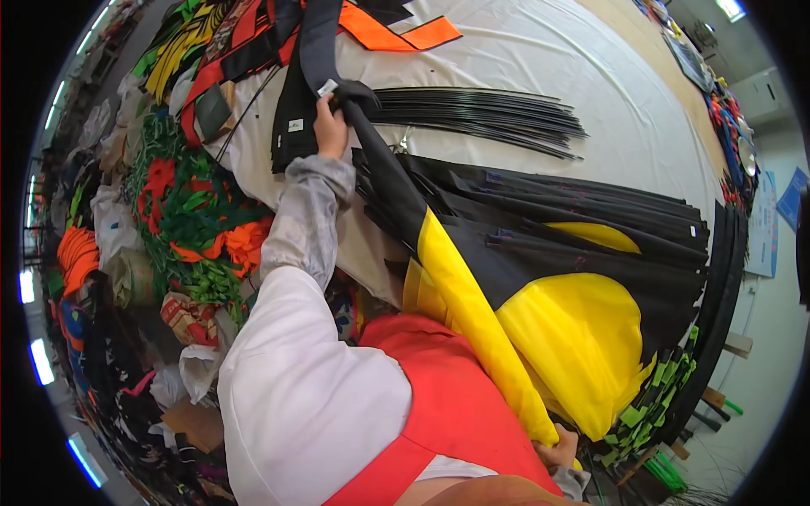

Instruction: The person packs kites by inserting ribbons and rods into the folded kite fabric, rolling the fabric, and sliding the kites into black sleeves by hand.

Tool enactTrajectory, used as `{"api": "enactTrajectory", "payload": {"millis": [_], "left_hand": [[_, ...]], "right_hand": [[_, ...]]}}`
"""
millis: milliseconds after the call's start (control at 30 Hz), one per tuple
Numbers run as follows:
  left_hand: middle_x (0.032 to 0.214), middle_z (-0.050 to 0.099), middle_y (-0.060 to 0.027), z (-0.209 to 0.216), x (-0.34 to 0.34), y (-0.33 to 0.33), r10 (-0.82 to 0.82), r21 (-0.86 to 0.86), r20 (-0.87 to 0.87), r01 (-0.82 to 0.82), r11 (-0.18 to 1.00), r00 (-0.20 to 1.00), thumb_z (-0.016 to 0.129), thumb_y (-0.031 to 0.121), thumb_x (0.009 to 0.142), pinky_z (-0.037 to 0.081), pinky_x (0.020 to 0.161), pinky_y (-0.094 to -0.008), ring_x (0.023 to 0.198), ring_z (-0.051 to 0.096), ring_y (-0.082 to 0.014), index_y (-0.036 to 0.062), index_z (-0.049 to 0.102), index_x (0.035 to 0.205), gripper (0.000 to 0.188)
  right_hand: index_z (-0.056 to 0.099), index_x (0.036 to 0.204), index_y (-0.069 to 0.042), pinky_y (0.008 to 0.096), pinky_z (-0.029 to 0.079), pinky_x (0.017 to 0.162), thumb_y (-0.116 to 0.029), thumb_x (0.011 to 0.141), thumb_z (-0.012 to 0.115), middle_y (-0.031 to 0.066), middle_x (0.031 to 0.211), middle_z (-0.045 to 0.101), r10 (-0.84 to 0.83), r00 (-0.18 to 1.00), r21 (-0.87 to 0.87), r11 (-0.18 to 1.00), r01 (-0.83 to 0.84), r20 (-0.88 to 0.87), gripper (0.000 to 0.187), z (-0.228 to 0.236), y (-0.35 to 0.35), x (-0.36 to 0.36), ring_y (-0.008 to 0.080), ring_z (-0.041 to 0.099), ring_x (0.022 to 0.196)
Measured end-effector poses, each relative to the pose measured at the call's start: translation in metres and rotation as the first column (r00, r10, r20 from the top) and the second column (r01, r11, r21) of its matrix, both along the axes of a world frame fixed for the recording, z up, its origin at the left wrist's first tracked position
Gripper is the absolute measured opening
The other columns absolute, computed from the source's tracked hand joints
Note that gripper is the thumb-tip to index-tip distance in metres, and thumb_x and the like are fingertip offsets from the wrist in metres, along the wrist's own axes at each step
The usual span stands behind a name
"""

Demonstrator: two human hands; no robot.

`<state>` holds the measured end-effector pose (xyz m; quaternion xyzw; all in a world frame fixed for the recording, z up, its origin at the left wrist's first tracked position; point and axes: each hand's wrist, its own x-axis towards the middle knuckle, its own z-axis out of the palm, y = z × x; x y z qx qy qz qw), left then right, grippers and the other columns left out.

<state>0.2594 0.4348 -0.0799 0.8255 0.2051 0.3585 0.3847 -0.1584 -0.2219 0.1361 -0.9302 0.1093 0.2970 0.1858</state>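
Observation:
A long folded length of black and yellow fabric runs diagonally across my front, pulled straight between my hands. My left hand is closed around its black far end, beside a small white tag. Low on the right, my right hand is closed on the yellow near end; part of that hand is hidden by the fabric. Just right of the folded length lies a stack of black fabric panels, and a broad yellow panel spreads over the near part of it.
A bundle of thin black rods lies on the white-covered table. Orange strips rest at the far edge. Heaps of green and red fabric scraps fill the left side. Black-and-green pieces are piled at the near right.

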Motion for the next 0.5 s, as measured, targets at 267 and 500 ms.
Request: {"api": "enactTrajectory", "payload": {"millis": [267,500], "left_hand": [[0.075,0.064,-0.0290,0.002,-0.134,-0.201,-0.339,-0.068,-0.367,0.338,0.939,0.866,0.048,0.008,0.092,0.047,0.062,-0.0573,0.069,0.063,-0.0489,0.0102,0.027,0.151,0.062],[0.130,0.059,-0.0104,0.057,-0.211,-0.252,-0.563,-0.893,0.416,0.437,-0.105,0.714,0.052,0.021,0.099,0.042,0.107,-0.0383,0.124,0.055,-0.0254,0.0027,0.042,0.144,0.049]], "right_hand": [[0.065,0.117,0.001,0.0311,0.052,0.077,-0.024,0.079,0.074,0.0081,0.104,0.069,-0.234,0.846,0.657,0.544,0.523,-0.480,0.047,-0.067,0.142,0.130,0.0178,0.065,0.088],[0.066,0.111,0.002,0.0352,0.051,0.080,-0.033,0.072,0.079,0.0158,0.094,0.071,-0.077,0.979,0.618,0.765,0.179,-0.188,0.054,-0.096,0.209,0.215,0.0254,0.068,0.087]]}}
